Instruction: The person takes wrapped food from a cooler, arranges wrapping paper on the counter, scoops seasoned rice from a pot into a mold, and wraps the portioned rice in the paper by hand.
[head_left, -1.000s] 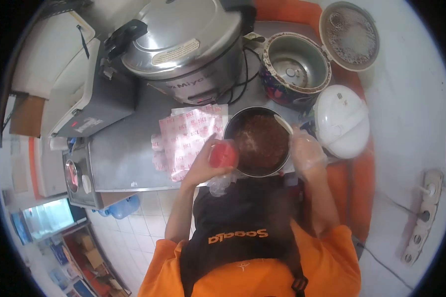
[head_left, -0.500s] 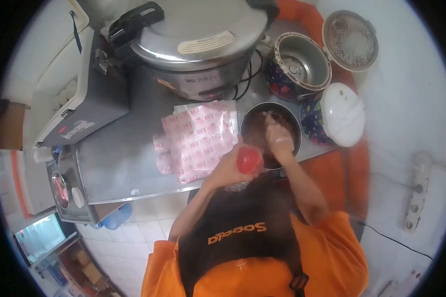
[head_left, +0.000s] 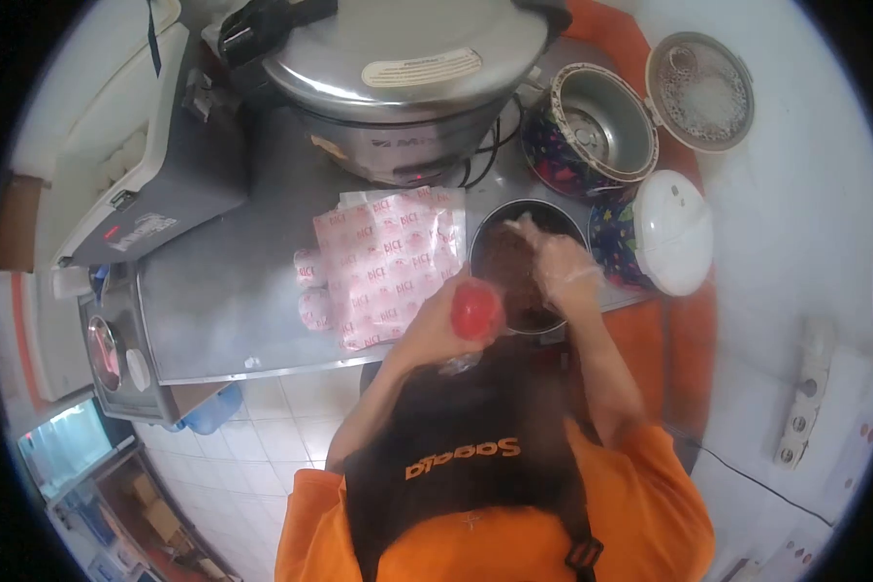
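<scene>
My left hand is wrapped round a red-topped container beside the near-left rim of a round dark pot. A bit of clear plastic shows below that hand. Brown food lies in the pot. My right hand, in a clear plastic glove, is over the right part of the pot with its fingers bent together. Something pale shows at its fingertips; whether it is glove or a held thing I cannot make out.
Printed paper sheets lie on the metal table left of the pot. Behind stands a large steel cooker. A patterned open pot and a white-lidded one stand right. A grey cool box stands open at left.
My right hand has drawn slightly up and to the right over the pot, uncovering more brown food. The left hand, still holding the red-topped container, has shifted slightly left.
</scene>
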Available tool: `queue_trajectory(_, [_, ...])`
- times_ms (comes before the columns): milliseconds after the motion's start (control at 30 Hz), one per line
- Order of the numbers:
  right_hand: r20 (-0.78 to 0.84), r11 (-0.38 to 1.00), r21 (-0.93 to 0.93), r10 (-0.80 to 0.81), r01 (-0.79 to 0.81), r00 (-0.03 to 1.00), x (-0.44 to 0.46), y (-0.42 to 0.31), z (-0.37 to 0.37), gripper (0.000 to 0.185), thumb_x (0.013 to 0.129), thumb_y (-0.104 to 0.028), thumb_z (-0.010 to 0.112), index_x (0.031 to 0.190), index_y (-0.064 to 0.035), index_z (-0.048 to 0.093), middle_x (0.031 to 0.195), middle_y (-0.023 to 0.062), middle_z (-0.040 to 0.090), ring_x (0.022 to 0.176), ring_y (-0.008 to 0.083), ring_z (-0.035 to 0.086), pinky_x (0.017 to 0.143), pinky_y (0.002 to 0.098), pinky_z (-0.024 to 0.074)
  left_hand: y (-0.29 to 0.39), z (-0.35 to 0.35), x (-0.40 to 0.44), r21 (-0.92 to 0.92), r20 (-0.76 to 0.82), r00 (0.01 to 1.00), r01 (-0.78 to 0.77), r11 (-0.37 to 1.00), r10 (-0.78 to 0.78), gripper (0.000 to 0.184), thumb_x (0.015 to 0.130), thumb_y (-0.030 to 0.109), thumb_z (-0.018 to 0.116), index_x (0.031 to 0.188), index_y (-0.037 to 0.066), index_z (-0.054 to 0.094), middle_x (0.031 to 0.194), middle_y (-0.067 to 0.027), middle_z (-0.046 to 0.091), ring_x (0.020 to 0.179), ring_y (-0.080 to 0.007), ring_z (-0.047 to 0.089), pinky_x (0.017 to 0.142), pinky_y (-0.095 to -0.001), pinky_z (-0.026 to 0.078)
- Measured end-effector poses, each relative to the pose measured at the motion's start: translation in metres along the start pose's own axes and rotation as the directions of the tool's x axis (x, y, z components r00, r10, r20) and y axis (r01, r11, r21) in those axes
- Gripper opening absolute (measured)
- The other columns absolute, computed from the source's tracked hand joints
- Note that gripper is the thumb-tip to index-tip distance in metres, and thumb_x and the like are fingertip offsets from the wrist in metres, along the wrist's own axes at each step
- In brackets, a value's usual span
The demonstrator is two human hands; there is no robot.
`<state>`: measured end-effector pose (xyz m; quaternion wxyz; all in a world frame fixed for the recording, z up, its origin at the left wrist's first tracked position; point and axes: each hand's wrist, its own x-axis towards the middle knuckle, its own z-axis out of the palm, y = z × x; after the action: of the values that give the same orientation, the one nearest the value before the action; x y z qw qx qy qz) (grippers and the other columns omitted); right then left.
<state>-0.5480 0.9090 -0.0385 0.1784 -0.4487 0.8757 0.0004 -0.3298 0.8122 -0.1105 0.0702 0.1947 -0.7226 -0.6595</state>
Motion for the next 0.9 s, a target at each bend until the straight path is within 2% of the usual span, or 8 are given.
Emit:
queue_trajectory(67, [0.062,0.996,-0.044,0.078,-0.075,0.995,0.019,0.039,0.099,0.043,0.100,-0.016,0.048,0.142,-0.0166,0.060,0.105,0.0242,0.075,0.100,0.0430,0.073,0.087,0.0511,0.0592,0.000,0.003,-0.005,0.004,-0.040,0.999,-0.011,1.000,0.011,0.101,0.065,0.027,0.095,0.148,0.003,0.042,0.137,-0.0173,0.063,0.130,-0.0327,0.061,0.111,-0.0420,0.047])
queue_trajectory(233, [0.202,0.999,-0.041,-0.018,0.027,0.979,0.000,-0.002,0.000,0.054,0.100,-0.016,0.047,0.153,-0.0254,0.048,0.111,0.0240,0.074,0.104,0.0416,0.073,0.088,0.0520,0.0595,0.004,0.000,-0.006,-0.033,-0.078,0.997,-0.010,0.999,0.007,0.087,0.066,0.020,0.092,0.141,0.006,0.050,0.132,-0.0111,0.066,0.127,-0.0277,0.063,0.111,-0.0400,0.047])
queue_trajectory(367, [0.304,0.991,-0.127,-0.007,0.048,0.953,0.006,0.020,0.099,0.056,0.099,-0.014,0.047,0.150,-0.0352,0.052,0.106,0.0239,0.074,0.096,0.0434,0.074,0.084,0.0547,0.0599,0.005,0.001,-0.007,-0.026,-0.042,0.999,0.017,1.000,-0.018,0.093,0.066,0.025,0.094,0.144,0.006,0.048,0.133,-0.0139,0.065,0.127,-0.0289,0.063,0.110,-0.0405,0.047])
queue_trajectory(467, [0.100,0.998,0.045,-0.042,0.038,0.994,-0.027,0.021,0.025,0.054,0.099,-0.012,0.046,0.149,-0.0324,0.054,0.106,0.0246,0.074,0.096,0.0445,0.073,0.085,0.0544,0.0599,-0.006,0.004,-0.009,-0.013,-0.025,1.000,-0.006,1.000,0.006,0.106,0.065,0.033,0.097,0.151,0.005,0.041,0.138,-0.0184,0.063,0.129,-0.0321,0.062,0.112,-0.0424,0.047])
queue_trajectory(500, [0.139,0.990,0.050,0.122,-0.130,0.983,-0.026,0.015,0.000,0.059,0.098,-0.009,0.046,0.153,-0.0301,0.049,0.106,0.0246,0.074,0.097,0.0444,0.073,0.086,0.0533,0.0600,-0.006,0.004,-0.007,0.001,-0.038,0.999,0.006,1.000,-0.006,0.106,0.065,0.032,0.097,0.151,0.005,0.042,0.138,-0.0184,0.063,0.129,-0.0319,0.062,0.112,-0.0421,0.047])
queue_trajectory(633, [0.087,0.988,-0.017,0.154,-0.153,0.984,-0.015,0.028,0.061,0.067,0.093,-0.005,0.050,0.157,-0.0236,0.045,0.098,0.0296,0.071,0.092,0.0455,0.072,0.082,0.0544,0.0575,-0.010,0.009,-0.007,-0.020,-0.052,0.999,-0.003,1.000,0.002,0.105,0.065,0.031,0.097,0.150,0.005,0.042,0.139,-0.0183,0.062,0.129,-0.0316,0.062,0.112,-0.0416,0.047])
queue_trajectory(767, [0.050,0.971,0.072,0.227,-0.230,0.973,-0.027,0.023,-0.009,0.067,0.094,-0.007,0.051,0.158,-0.0230,0.044,0.100,0.0273,0.072,0.096,0.0457,0.072,0.087,0.0546,0.0576,-0.010,0.007,-0.008,-0.028,-0.066,0.998,0.019,0.999,-0.020,0.105,0.064,0.030,0.098,0.150,0.005,0.043,0.139,-0.0180,0.062,0.129,-0.0310,0.062,0.111,-0.0418,0.047])
queue_trajectory(900, [0.189,0.990,-0.073,0.130,-0.118,0.973,-0.014,0.045,0.088,0.059,0.100,-0.006,0.045,0.157,-0.0209,0.045,0.109,0.0281,0.072,0.096,0.0423,0.074,0.083,0.0533,0.0598,-0.006,0.007,-0.008,-0.041,-0.079,0.997,0.021,0.999,-0.025,0.099,0.065,0.026,0.096,0.148,0.006,0.045,0.137,-0.0148,0.063,0.130,-0.0283,0.060,0.112,-0.0409,0.046])
